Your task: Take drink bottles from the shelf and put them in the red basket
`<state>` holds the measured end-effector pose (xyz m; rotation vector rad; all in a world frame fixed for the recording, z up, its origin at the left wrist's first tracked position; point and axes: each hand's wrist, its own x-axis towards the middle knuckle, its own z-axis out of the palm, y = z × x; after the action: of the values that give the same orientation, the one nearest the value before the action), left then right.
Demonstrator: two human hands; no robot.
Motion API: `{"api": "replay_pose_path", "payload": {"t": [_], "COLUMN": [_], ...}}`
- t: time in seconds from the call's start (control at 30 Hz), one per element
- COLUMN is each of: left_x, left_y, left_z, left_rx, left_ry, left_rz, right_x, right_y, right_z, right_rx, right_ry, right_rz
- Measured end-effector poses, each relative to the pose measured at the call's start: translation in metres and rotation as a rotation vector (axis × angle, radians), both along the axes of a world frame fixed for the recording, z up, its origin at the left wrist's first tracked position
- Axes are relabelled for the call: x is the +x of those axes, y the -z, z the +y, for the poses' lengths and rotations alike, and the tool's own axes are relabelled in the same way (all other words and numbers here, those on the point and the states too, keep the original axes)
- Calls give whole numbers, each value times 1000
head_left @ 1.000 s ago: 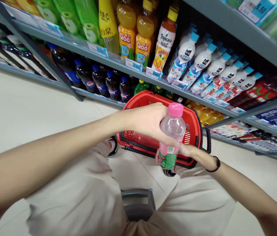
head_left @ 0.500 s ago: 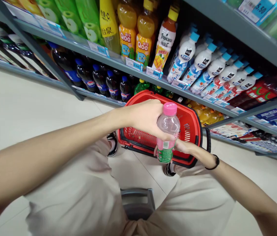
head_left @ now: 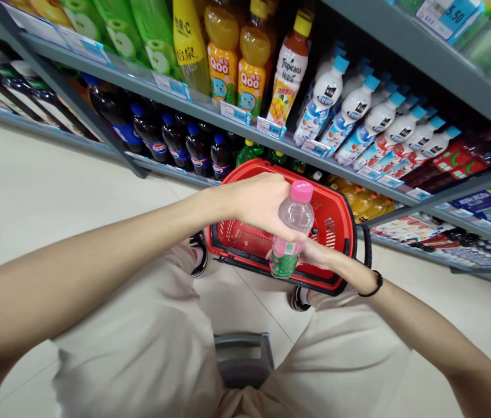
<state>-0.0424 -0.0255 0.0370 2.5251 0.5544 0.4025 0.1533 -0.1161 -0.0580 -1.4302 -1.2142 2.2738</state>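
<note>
A clear drink bottle (head_left: 296, 216) with a pink cap and a pink and green label is held tilted above a red shopping basket (head_left: 254, 168). My left hand (head_left: 264, 203) wraps around its upper side, thumb across the front. Lower down, my right hand (head_left: 313, 255) grips the bottle from behind and the right; most of its fingers are hidden by the bottle. A black band circles my right wrist. The basket's slotted interior shows beneath my hands, and its black handle lies along the near rim.
Shelves (head_left: 141, 84) of bottled drinks rise just beyond the basket. Cola bottles (head_left: 197, 152) line the lower shelf; white bottles with blue caps (head_left: 352, 116) stand above, to the right. A grey stool (head_left: 245, 360) is between my legs on the tiled floor.
The bottle has tipped slightly, its base shifting left and up a little in view. Both hands keep hold of it, and the right hand has moved slightly left with it.
</note>
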Motion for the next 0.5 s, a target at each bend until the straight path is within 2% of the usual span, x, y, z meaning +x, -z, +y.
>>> {"api": "replay_pose_path", "payload": {"t": [0.23,0.37,0.5], "left_x": [4,3,-1], "left_y": [-8,2,12], "left_z": [1,-4,-7], "left_rx": [86,66,44], "left_ry": [-60,-21,25], "left_rz": [42,59,69], "right_x": [-4,3,8], "right_y": [1,1,10], "right_z": [2,-2,-5], "right_rx": [27,-14,-25], "right_ry": [77,146,172], "right_rz": [5,-81,-124]}}
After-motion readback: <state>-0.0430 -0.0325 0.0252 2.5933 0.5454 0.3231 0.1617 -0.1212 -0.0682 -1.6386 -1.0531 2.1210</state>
